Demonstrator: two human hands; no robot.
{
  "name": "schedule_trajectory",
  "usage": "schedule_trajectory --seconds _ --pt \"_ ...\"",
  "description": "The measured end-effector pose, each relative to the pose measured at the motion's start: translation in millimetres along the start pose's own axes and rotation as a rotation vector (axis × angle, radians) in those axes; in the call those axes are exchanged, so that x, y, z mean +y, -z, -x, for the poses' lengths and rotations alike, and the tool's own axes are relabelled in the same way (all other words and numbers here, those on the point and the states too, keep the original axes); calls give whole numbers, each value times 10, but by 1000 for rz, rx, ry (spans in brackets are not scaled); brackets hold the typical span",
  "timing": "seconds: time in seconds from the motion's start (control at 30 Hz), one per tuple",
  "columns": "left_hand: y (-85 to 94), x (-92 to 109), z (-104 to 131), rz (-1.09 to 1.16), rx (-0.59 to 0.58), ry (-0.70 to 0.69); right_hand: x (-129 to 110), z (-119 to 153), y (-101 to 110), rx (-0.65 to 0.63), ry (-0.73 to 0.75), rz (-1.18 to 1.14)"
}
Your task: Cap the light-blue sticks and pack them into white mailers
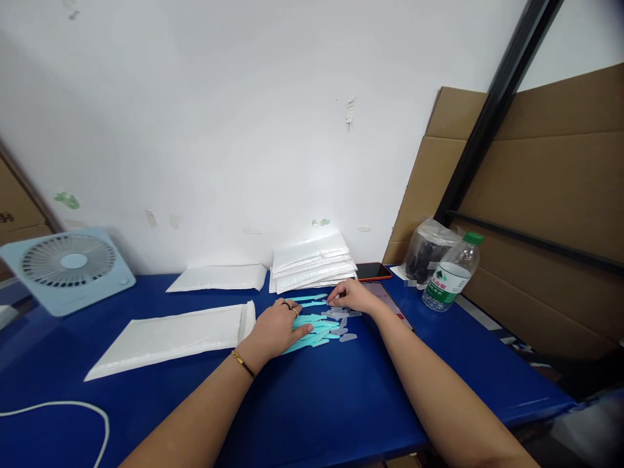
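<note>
The left hand (277, 330) rests on turquoise sticks (319, 329), fingers partly spread; the right hand (355, 296) bunches its fingers beside clear pieces (348, 337), any hold impossible to tell.

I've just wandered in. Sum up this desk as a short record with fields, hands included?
Left hand: resting on turquoise strips
Right hand: fingers bent down by the strips' right ends, near small translucent pieces; grip unclear
Left side: white envelope; pale blue fan farther left
Along wall: stack of white envelopes
Right side: dark-screened phone, green-capped bottle
Surface: blue table
</note>
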State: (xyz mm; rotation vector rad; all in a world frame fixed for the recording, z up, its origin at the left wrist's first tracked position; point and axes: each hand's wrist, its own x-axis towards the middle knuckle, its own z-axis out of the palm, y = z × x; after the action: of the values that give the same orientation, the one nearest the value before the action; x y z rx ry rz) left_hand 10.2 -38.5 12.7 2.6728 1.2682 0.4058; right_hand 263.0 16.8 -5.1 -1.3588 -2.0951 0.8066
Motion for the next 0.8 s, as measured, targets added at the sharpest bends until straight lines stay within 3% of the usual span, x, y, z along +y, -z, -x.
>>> schedule_trajectory --seconds 0.2,0.3,0.4,0.5,0.8 --pt "-2 -18 -9 48 -35 -47 -66 -63 -89 71 143 105" --pt "9 -57 -37 87 -3 -52 -96 -16 -21 90 166 137" --pt "18 -117 -67 112 66 15 -117 96 117 70 168 130" --pt "26 -181 -82 148 43 62 -124 180 198 -34 140 149" --pt "71 -254 -88 166 55 201 -112 161 134 -55 76 136"
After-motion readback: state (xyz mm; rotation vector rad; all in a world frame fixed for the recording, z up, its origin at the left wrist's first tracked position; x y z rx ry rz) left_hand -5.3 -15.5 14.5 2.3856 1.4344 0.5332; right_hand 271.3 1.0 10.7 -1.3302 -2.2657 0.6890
